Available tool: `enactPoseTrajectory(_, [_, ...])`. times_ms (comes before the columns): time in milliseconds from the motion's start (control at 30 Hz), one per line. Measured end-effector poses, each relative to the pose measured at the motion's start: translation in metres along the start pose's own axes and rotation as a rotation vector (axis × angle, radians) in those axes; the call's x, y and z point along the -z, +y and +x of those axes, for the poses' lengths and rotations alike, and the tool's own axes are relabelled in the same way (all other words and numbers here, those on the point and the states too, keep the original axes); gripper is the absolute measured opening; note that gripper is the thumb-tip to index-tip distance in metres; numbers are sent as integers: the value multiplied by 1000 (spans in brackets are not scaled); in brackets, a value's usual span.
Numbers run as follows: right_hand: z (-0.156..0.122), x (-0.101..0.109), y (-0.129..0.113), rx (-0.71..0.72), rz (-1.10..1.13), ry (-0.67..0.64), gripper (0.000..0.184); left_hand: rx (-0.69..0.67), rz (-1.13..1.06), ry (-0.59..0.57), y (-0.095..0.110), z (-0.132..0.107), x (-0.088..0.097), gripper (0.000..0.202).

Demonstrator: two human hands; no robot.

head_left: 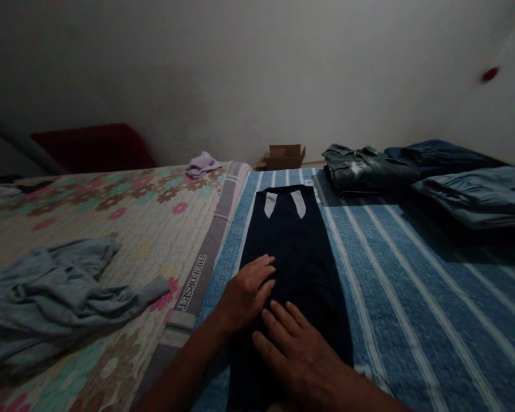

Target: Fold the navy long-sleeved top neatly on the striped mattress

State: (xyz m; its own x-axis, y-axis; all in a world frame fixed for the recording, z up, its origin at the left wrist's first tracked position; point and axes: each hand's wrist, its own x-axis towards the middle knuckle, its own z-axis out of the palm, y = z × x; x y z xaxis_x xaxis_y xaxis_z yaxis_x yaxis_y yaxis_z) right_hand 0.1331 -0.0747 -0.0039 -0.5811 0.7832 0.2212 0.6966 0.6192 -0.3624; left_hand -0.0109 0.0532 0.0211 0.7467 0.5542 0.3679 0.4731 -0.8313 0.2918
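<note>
A dark navy garment point(296, 246), folded into a long narrow strip, lies on the blue striped bedding in the middle of the view. Two pale grey pointed patches, perhaps collar tips, show near its far end. My left hand point(248, 290) rests at the garment's left side, fingers stretched out over the cloth. Nearer to me, my right hand point(298, 355) lies flat on the same garment, palm down with fingers extended. Neither hand grips anything. The near end of the garment is partly hidden behind my right hand and runs out of view.
A crumpled grey garment point(60, 292) lies on the flowered quilt point(154, 229) at left, with a small lilac cloth point(202, 165) farther back. Folded clothes point(364, 169) and jeans point(484, 191) sit at right on the striped bedding point(395, 274). A cardboard box point(285, 155) is by the wall.
</note>
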Motion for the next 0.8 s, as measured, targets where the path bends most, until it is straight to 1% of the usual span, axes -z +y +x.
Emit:
enactPoseTrajectory(67, [0,-1,-6,-15,-37,-18,56,-37,-13,-64,2,13,-8,28])
enactPoseTrajectory(133, [-1,-2,-11,-36,-64,-34,51,-44,18,-190,2,23,-18,31])
enactPoseTrajectory(233, [-2,-4,-20,-37,-89,-43,46,-16,87,-392,0,28,-34,38])
enactPoseTrajectory(300, [-2,-6,-25,-30,-104,-31,43,3,122,-447,-2,28,-42,41])
enactPoseTrajectory(400, [0,-10,-32,-39,-131,-2,42,3,165,-456,-5,27,-47,44])
enactPoseTrajectory(533, [2,-12,-35,-44,-190,20,41,-24,202,-448,-9,28,-49,46])
enactPoseTrajectory(700, [2,-8,-32,-27,-232,41,41,-54,204,-389,-14,29,-53,45])
enactPoseTrajectory(800, [2,-9,-31,-63,-269,87,42,-62,190,-366,-16,29,-54,45])
